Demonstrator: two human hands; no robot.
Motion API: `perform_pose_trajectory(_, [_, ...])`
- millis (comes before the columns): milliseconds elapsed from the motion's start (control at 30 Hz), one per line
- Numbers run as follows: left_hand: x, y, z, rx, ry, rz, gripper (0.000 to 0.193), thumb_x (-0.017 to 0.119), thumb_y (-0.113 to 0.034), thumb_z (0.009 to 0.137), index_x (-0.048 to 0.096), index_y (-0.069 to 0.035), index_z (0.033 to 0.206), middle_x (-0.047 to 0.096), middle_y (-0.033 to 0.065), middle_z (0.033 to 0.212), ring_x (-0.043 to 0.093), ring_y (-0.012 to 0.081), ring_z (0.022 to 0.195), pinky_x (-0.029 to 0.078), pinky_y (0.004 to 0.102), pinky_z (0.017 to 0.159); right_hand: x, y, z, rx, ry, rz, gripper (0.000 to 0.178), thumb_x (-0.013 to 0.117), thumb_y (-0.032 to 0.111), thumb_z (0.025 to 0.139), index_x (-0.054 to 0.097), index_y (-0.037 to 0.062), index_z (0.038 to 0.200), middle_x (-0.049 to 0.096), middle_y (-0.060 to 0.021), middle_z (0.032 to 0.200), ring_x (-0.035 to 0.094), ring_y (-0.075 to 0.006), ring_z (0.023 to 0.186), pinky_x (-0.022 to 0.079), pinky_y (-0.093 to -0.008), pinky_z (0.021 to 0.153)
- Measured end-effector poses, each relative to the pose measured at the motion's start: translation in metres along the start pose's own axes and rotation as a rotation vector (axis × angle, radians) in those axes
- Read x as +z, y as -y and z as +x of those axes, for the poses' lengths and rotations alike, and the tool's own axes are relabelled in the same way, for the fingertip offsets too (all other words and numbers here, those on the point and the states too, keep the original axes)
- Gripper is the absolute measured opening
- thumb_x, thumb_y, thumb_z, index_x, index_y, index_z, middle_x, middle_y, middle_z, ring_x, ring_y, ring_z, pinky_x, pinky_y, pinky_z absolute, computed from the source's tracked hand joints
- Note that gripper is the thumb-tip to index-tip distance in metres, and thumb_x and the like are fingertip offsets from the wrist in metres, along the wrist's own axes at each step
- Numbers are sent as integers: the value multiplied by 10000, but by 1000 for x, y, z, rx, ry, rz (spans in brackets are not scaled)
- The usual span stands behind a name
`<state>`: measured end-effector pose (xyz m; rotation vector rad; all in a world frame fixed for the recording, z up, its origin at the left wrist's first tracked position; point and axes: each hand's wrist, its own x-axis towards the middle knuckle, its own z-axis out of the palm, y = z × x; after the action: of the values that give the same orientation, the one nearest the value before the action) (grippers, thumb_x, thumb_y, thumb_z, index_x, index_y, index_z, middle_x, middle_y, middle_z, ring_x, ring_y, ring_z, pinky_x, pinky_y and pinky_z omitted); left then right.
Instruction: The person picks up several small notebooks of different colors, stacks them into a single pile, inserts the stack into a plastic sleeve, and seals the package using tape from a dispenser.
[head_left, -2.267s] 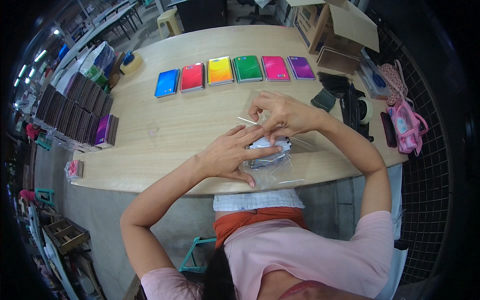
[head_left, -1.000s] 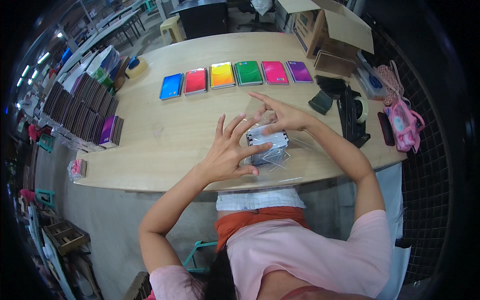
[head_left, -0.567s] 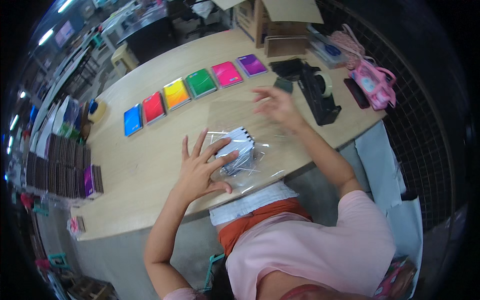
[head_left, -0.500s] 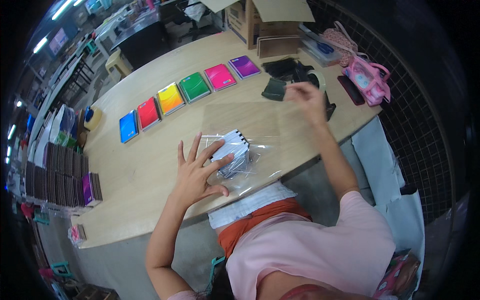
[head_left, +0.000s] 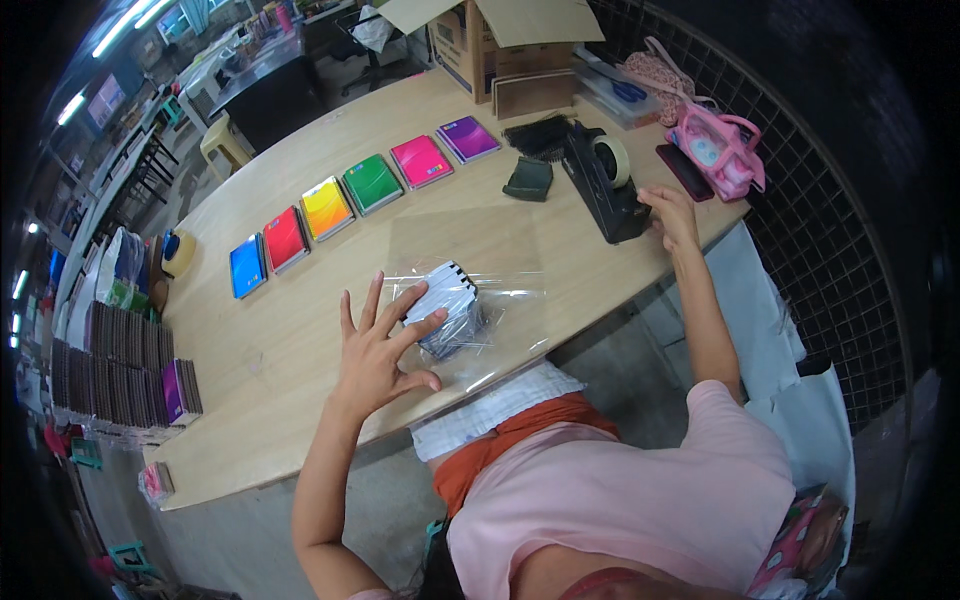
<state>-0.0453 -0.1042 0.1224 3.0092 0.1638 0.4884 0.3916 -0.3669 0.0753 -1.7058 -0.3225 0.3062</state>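
Glossy plastic film [head_left: 515,290], smooth wood-look table [head_left: 265,370]

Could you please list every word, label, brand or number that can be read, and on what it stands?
None reads clearly.
Pink notebook: cover label, too small to read.
Purple notebook beside it: cover mark, too small to read.
Cardboard box: dark side print, too blurred to read.
Tape dispenser and clear plastic: no readable text.

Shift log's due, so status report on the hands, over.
Left hand: spread, fingertips on white pad under clear plastic. Right hand: at tape dispenser, contact unclear.
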Motion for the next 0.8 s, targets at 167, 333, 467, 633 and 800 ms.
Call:
perform_pose_trajectory(167, [-1, -2, 3, 17, -6, 7, 835, 520, -845, 649, 605, -336, 1304, 452, 21, 1498, 205, 424, 1467, 37, 678, 1133, -7, -40, -23, 173, -129, 25, 171, 759, 257, 853, 687, 109, 901, 669, -6, 904, 613, -144, 852, 487, -364, 740])
perform_pose_trajectory(333, [2, 2, -6, -14, 15, 0, 838, 517, -847, 650, 597, -346, 1318, 443, 22, 1505, 201, 422, 1469, 43, 679, 1132, 54, -59, -42, 624, 16, 990, 174, 679, 220, 928, 646, 71, 1012, 606, -5, 848, 605, -128, 714, 511, -290, 686])
perform_pose_trajectory(467, [-1, 1, 4, -15, 39, -3, 821, 526, -845, 639, 595, -381, 1312, 400, 15, 1533, 178, 413, 1477, 58, 694, 1129, 103, -36, -73, 187, 515, 1039, 314, 643, 159, 947, 595, 54, 1239, 589, -14, 781, 563, -84, 638, 478, -227, 609])
perform_pose_trajectory(633, [-1, 6, -3, 15, 28, 2, 830, 539, -841, 629, 579, -390, 1324, 365, 2, 1554, 163, 407, 1482, 82, 710, 1121, 187, 106, -140, -139, 895, 311, 878, 648, 37, 891, 99, 79, 1575, 591, -8, 718, 537, -77, 589, 436, -216, 543])
perform_pose_trajectory(800, [4, 8, -2, 33, 4, -1, 826, 541, -840, 632, 560, -405, 1335, 327, 16, 1576, 155, 408, 1483, 112, 717, 1113, 233, 130, -140, -540, 1193, -308, 1079, 705, 63, 796, -31, 142, 1581, 617, -73, 674, 578, -139, 569, 458, -287, 551])
